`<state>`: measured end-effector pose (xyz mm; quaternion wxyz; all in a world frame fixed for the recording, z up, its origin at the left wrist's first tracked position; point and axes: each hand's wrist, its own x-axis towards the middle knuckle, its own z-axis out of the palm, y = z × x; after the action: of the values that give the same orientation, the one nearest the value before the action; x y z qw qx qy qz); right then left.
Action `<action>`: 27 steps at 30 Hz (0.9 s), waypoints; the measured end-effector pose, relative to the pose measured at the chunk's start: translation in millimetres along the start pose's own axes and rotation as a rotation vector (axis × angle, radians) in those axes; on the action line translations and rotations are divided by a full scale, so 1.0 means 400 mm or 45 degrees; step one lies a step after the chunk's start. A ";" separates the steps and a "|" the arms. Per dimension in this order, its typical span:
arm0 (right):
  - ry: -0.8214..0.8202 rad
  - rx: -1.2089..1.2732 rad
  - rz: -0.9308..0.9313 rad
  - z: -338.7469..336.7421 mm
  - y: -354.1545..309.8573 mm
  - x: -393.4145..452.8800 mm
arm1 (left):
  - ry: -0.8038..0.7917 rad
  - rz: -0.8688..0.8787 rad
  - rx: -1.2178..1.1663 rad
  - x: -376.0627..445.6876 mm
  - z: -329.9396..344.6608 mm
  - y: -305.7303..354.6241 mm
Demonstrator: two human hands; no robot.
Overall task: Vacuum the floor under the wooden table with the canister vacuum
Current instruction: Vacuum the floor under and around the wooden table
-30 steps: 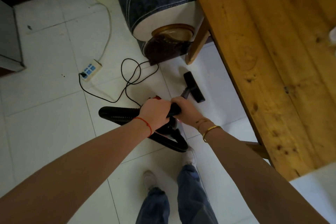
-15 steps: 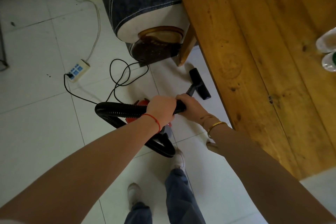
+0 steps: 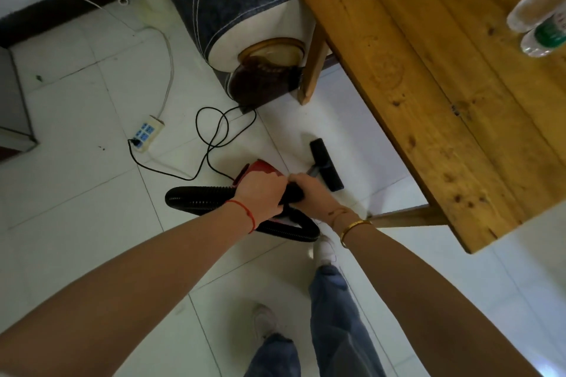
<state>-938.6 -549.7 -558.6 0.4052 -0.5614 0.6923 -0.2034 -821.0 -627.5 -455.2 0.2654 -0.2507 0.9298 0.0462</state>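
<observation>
A red canister vacuum [image 3: 258, 169] sits on the white tile floor, mostly hidden behind my hands. Its ribbed black hose [image 3: 196, 197] loops left and back under my wrists. My left hand [image 3: 260, 193] is shut on the hose end, and my right hand [image 3: 312, 193] grips the black wand handle just beside it. The black floor nozzle [image 3: 326, 164] rests on the tiles near the left edge of the wooden table [image 3: 444, 86], short of the space beneath it.
A dark blue and cream sofa arm [image 3: 245, 9] stands beside the table leg [image 3: 311, 70]. A white power strip [image 3: 147, 131] and a looped black cord [image 3: 214, 131] lie on the floor to the left. Plastic bottles [image 3: 542, 18] stand on the table. My feet are below.
The nozzle has pulled back from the table edge toward me, and my view has shifted so more of the table and the bottles show. Both hands keep their hold.
</observation>
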 end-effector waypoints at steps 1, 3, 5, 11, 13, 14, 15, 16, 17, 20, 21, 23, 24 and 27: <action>0.014 0.014 -0.001 0.014 -0.008 -0.017 | -0.001 0.015 0.015 -0.018 0.004 0.003; 0.039 0.022 0.003 0.036 -0.026 -0.048 | -0.005 0.036 0.028 -0.050 0.015 0.011; 0.072 0.028 0.014 0.057 -0.037 -0.078 | -0.003 0.064 0.052 -0.073 0.029 0.022; 0.142 0.096 0.055 0.098 -0.016 -0.155 | 0.005 0.165 0.090 -0.104 0.056 0.071; 0.161 0.119 0.074 0.098 -0.001 -0.172 | 0.008 0.186 0.079 -0.097 0.057 0.092; 0.167 0.122 0.082 0.093 0.008 -0.179 | 0.016 0.193 0.080 -0.090 0.057 0.103; 0.174 0.118 0.088 0.086 0.018 -0.185 | 0.024 0.196 0.079 -0.080 0.057 0.115; 0.179 0.115 0.095 0.073 0.026 -0.189 | 0.031 0.194 0.073 -0.068 0.057 0.128; 0.184 0.113 0.099 0.061 0.040 -0.193 | 0.039 0.188 0.065 -0.055 0.057 0.142; 0.197 0.068 0.101 0.018 0.087 -0.198 | 0.079 0.158 0.048 -0.004 0.055 0.187; 0.202 0.049 0.108 0.004 0.108 -0.198 | 0.083 0.146 0.037 0.014 0.052 0.203; 0.191 0.034 0.152 -0.025 0.153 -0.199 | 0.084 0.128 0.006 0.049 0.043 0.237; 0.179 0.025 0.168 -0.041 0.174 -0.199 | 0.083 0.124 0.000 0.068 0.039 0.255; 0.150 -0.002 0.198 -0.086 0.235 -0.200 | 0.064 0.083 -0.020 0.118 0.024 0.304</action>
<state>-1020.0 -453.4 -581.1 0.3778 -0.4934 0.7566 -0.2034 -910.8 -540.3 -493.5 0.2384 -0.2234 0.9435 0.0560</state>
